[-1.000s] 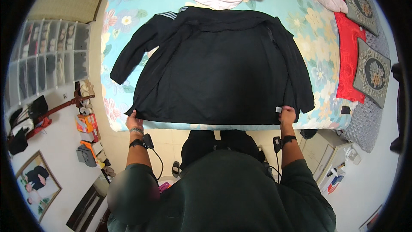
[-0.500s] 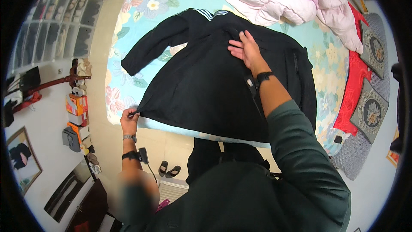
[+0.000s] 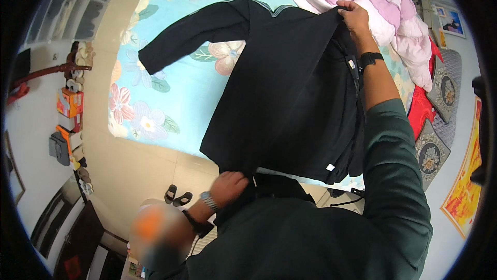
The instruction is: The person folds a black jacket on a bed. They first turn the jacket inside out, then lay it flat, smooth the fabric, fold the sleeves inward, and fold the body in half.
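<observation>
A black jacket [image 3: 279, 83] with pale stripes at the shoulder lies spread on the bed, one sleeve stretched out to the left. At its upper right, my right hand [image 3: 354, 18] pinches the jacket's edge between thumb and fingers. A fold runs slanting down from that pinch, and more dark cloth shows underneath on the right. My left hand [image 3: 229, 187] is low, at the bed's near edge, its fingers closed on the jacket's hem; their tips are partly hidden against the dark cloth. A small white tag [image 3: 330, 167] shows near the lower right hem.
The bed [image 3: 171, 98] has a light blue floral sheet. A pink and white quilt [image 3: 383, 26] is bunched at the far right, near grey patterned cushions [image 3: 433, 153] and red fabric [image 3: 422, 106]. Black slippers [image 3: 178, 196] lie on the floor; shoes and boxes [image 3: 70, 103] line the left wall.
My right hand has gone from resting open on the jacket to pinching its edge farther up and right. My left hand has carried the hem corner right and nearer me. The view has shifted.
</observation>
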`<state>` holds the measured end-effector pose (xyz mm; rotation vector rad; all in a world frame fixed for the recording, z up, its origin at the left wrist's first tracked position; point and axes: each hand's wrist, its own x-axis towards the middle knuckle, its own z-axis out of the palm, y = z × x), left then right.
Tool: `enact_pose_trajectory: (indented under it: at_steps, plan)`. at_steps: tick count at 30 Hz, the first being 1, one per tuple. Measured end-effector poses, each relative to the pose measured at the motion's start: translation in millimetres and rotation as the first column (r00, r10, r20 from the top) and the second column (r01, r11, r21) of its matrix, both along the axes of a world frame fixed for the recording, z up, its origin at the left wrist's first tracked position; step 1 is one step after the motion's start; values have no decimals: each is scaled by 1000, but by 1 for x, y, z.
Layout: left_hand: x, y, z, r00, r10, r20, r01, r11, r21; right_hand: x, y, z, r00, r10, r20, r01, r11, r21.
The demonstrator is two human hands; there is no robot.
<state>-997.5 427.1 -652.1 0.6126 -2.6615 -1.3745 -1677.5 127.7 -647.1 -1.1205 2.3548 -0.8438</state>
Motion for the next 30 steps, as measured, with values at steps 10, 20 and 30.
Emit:
enact_pose_trajectory:
  at_steps: [10, 20, 30]
  plan:
    - [-118, 43, -103, 912, -230, 339, 103, 929, 355, 14, 34, -59, 849, 155, -505, 0, 956, 293]
    - [-26, -31, -74, 532, 846, 35, -810, 521, -271, 167, 53, -58, 694, 448, -564, -579, 813, -66]
    - [31, -43, -129, 529, 762, 375, -845, 512, 151, 260, 30, -110, 754, 625, -204, -574, 777, 258]
